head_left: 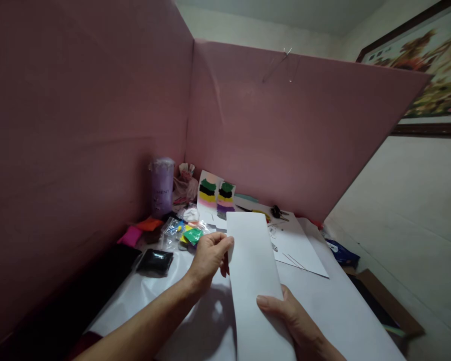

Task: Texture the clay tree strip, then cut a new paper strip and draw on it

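A long white sheet of paper (251,265), seemingly folded into a strip, is held up above the table between both hands. My left hand (210,254) pinches its left edge near the top, thumb in front and fingers behind. Lower down, my right hand (291,316) grips the right edge, its thumb lying on the front face and its other fingers hidden behind the paper. Beyond the strip stand two cards painted in coloured bands, one a larger card (207,193) and the other a smaller card (226,198).
On the left are a purple cylinder (162,186), a black packet (155,262), a pink packet (130,236) and a green packet (193,235). A white board (304,253) with thin sticks lies at right. Pink panels (263,130) wall the left and back.
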The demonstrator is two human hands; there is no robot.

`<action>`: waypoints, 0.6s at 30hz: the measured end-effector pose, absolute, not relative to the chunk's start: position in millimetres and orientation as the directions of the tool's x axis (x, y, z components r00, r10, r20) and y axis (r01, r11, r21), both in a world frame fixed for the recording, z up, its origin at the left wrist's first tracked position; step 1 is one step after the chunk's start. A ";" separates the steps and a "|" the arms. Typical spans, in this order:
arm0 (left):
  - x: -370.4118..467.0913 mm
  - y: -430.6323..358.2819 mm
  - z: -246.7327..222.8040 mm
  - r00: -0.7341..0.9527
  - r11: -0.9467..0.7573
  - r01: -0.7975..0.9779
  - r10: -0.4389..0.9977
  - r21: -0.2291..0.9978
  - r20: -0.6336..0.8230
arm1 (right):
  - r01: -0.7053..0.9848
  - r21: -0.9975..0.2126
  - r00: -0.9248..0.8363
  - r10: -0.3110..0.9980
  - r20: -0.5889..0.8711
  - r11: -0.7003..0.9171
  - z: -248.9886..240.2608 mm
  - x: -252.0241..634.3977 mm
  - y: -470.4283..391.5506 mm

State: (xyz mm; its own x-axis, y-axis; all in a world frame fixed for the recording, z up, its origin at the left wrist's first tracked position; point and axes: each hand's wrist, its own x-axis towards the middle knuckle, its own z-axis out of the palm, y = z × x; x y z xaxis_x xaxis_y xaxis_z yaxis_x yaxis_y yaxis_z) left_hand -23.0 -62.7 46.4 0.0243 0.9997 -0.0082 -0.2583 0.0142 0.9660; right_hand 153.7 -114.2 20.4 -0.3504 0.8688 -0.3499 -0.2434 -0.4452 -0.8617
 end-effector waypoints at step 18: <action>-21.9 -46.5 18.8 0.000 0.097 -0.310 0.995 0.946 -0.103 | -0.246 -0.826 -0.379 0.835 -0.399 -0.507 10.8 150.3 -106.8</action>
State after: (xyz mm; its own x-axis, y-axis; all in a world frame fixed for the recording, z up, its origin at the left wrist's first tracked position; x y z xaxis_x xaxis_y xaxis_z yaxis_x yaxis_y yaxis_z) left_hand -21.9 -46.5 18.8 -0.0002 0.9947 -0.1026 -0.3104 0.0974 0.9456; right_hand 150.3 -106.8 10.8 -0.3793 0.8349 -0.3988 -0.2464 -0.5066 -0.8262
